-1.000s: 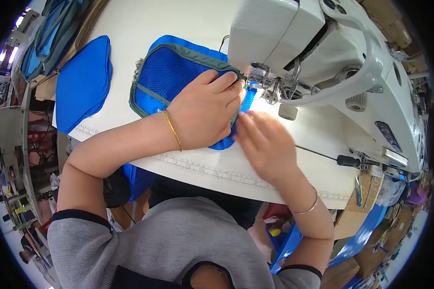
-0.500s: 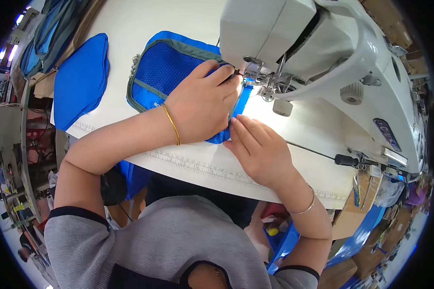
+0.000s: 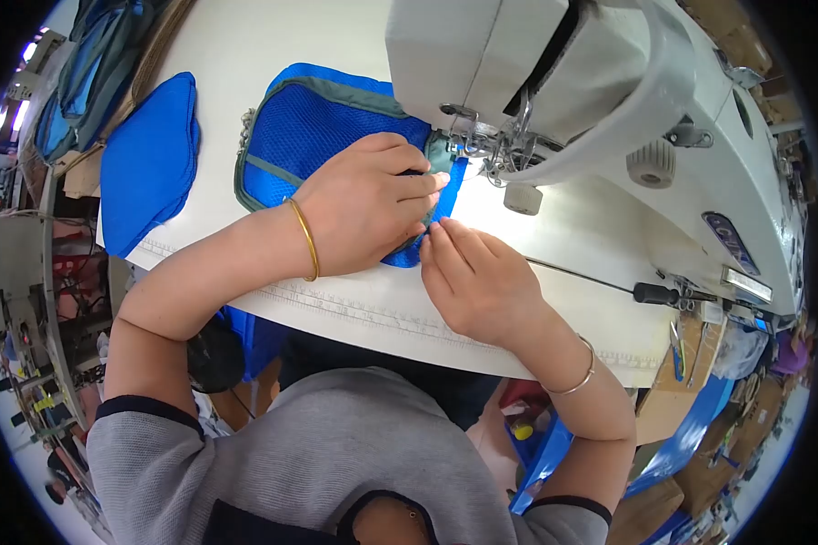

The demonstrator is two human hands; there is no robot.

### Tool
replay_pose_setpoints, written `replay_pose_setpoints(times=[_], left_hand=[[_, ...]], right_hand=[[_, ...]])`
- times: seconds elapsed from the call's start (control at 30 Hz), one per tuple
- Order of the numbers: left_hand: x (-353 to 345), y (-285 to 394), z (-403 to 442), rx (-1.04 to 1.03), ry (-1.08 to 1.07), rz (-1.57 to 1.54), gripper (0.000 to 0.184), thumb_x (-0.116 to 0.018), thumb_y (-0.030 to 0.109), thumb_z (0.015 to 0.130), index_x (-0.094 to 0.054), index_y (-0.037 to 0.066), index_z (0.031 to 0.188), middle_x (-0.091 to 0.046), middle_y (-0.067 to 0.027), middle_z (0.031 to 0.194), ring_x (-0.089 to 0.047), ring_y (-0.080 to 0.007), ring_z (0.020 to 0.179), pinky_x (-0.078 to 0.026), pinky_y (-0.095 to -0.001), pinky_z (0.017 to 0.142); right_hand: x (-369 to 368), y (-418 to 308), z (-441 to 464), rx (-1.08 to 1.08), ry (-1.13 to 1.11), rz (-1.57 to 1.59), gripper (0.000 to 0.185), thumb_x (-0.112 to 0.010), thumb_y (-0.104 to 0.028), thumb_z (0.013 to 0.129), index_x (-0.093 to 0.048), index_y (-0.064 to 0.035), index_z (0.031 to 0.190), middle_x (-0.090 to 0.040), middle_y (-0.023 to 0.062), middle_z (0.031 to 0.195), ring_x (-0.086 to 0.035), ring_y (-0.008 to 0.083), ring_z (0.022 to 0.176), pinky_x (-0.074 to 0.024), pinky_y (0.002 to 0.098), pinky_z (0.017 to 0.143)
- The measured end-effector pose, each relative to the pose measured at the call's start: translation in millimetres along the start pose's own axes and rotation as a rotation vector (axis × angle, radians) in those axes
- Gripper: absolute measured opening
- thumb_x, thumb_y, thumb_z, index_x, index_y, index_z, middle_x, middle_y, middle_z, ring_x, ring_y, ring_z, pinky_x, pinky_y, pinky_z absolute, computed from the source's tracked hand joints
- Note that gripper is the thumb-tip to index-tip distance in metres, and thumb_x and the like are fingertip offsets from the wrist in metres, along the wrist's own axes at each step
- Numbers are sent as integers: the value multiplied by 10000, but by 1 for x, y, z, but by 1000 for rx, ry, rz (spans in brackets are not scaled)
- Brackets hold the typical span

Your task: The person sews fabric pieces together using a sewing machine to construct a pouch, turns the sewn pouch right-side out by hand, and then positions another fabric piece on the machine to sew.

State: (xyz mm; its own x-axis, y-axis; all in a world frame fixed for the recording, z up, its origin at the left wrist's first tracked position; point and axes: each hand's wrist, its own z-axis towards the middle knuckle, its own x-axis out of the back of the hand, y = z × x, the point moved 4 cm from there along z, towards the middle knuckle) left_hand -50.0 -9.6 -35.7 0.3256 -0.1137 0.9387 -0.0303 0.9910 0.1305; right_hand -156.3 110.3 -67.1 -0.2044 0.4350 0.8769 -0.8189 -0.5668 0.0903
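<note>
Crowded workshop shelving (image 3: 36,318) stands beyond the left end of a white tabletop (image 3: 591,241), whose near edge carries a printed ruler scale (image 3: 373,315). Toward the right, a white sewing machine (image 3: 732,154) reaches over the surface, its metal presser foot (image 3: 461,148) by the right side of a blue mesh fabric piece with grey-green binding (image 3: 314,123). That piece lies around the middle of the tabletop. Palm down across its lower right part, the left hand (image 3: 354,209) presses with its fingers slightly bent and apart. The right hand (image 3: 483,283) has its fingertips gathered at the piece's blue lower right edge; whether they pinch it cannot be told. Near the left end lie stacked plain blue fabric pieces (image 3: 147,168). A black-handled tool with a thin metal shaft (image 3: 654,293) lies toward the near right corner.
</note>
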Motion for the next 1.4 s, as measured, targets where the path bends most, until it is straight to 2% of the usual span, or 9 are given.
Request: replay_pose_setpoints(times=[0.13,0.2,0.3,0.53,0.63,0.83,1.0,1.1,1.4], left_hand=[[1,-4,-2,-7,-36,-46,277,-767,198,804,-747,20,1015,-722,-74,1141,-617,-220,1098,-468,-382,1021],[2,-6,-2,1,-38,-67,296,-766,205,809,-741,20,1038,-718,-68,1134,-614,-218,1099,-468,-379,1018],[3,-8,-2,7,-61,-86,323,-765,217,819,-731,19,1072,-710,-56,1096,-609,-215,1097,-466,-374,1014],[-3,-13,4,19,-31,-68,333,-742,235,832,-728,22,1088,-695,-49,1051,-595,-223,1126,-447,-369,1039],[-9,-5,3,33,18,112,311,-709,226,842,-730,27,1080,-699,-52,1099,-580,-246,1168,-436,-388,1059],[-12,2,-6,122,83,102,275,-683,198,834,-733,34,1050,-691,-63,1180,-561,-266,1208,-413,-417,1087],[-12,1,-4,148,83,78,274,-693,204,822,-734,43,1040,-693,-60,1164,-566,-268,1200,-414,-425,1085],[-13,-1,-1,142,84,93,262,-702,206,822,-734,47,1028,-694,-56,1151,-569,-263,1193,-411,-425,1086],[-13,-6,1,151,123,40,220,-726,194,806,-733,53,975,-693,-41,1110,-578,-234,1146,-415,-415,1075]], right_hand=[[0,-1,0,6,-1,5,275,-666,-107,768,-713,82,962,-697,228,1019,-679,335,1005,-576,363,830],[3,2,1,-47,-5,28,224,-695,-65,785,-710,55,973,-699,174,1027,-699,284,1001,-593,343,787],[3,4,2,-76,9,48,229,-698,-69,788,-712,41,988,-701,163,1032,-703,276,997,-593,336,775],[0,14,-2,-96,37,17,251,-683,-65,786,-709,51,1007,-704,183,1056,-688,284,1024,-577,335,811],[0,17,-2,-140,1,46,272,-686,-74,786,-702,54,1025,-701,184,1077,-689,271,1019,-574,334,789],[1,16,-2,-139,-5,54,288,-687,-79,783,-701,56,1037,-697,187,1096,-687,263,1021,-566,322,767],[2,16,-1,-153,20,48,285,-686,-74,782,-704,51,1036,-703,178,1084,-691,239,976,-547,313,717],[2,16,0,-219,-10,50,230,-723,-45,776,-714,18,996,-712,133,1071,-707,255,1004,-581,334,729],[2,18,2,-242,-49,30,244,-717,-46,786,-723,5,1024,-714,129,1088,-709,261,1019,-580,340,734]])
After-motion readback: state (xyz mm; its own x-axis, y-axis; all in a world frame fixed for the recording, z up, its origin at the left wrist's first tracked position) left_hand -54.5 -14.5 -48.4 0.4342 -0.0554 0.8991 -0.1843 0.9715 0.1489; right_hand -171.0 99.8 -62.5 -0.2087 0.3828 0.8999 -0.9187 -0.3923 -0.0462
